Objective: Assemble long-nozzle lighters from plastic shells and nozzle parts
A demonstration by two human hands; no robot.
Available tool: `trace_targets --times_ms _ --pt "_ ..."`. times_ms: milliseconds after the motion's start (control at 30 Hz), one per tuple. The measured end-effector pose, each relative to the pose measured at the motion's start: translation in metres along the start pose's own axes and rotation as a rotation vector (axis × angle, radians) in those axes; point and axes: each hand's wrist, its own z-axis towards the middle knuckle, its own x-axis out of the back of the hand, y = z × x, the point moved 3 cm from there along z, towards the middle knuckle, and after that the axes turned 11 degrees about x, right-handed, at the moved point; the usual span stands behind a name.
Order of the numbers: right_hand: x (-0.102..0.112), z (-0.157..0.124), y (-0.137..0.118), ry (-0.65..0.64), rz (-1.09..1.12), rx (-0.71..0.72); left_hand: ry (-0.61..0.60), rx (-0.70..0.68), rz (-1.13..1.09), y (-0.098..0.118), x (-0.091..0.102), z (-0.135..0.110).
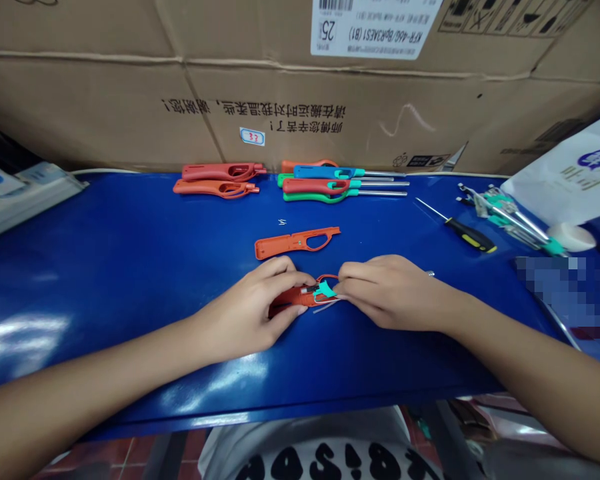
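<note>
My left hand is closed around an orange-red lighter casing half, thumb below and fingers above. Over its right end my right hand pinches the lighter's inner assembly, whose teal trigger and thin wires show between the hands. Its metal tube is mostly hidden under the right hand. Just beyond my hands lies the other orange casing half, hollow side up. A few tiny screws rest on the blue table behind it.
Assembled lighters and empty-nosed casings line the back, against a cardboard box. At the right are a screwdriver, a pile of lighter inner parts and a white bag. A white power strip stands far left.
</note>
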Motion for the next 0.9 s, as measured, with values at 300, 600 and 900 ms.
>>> trace_targets --times_ms 300,600,900 --pt "-0.0008 -0.0009 -0.0007 0.047 0.075 -0.002 0.018 -0.05 0.029 0.0028 0.0007 -0.0005" --pt "0.0043 -0.0035 0.0019 0.064 0.115 -0.042 -0.015 -0.113 0.053 0.0034 -0.0009 -0.0019" --pt "0.0054 -0.0056 0.007 0.073 0.299 -0.155 0.0 -0.122 0.08 0.0016 -0.0033 -0.0037"
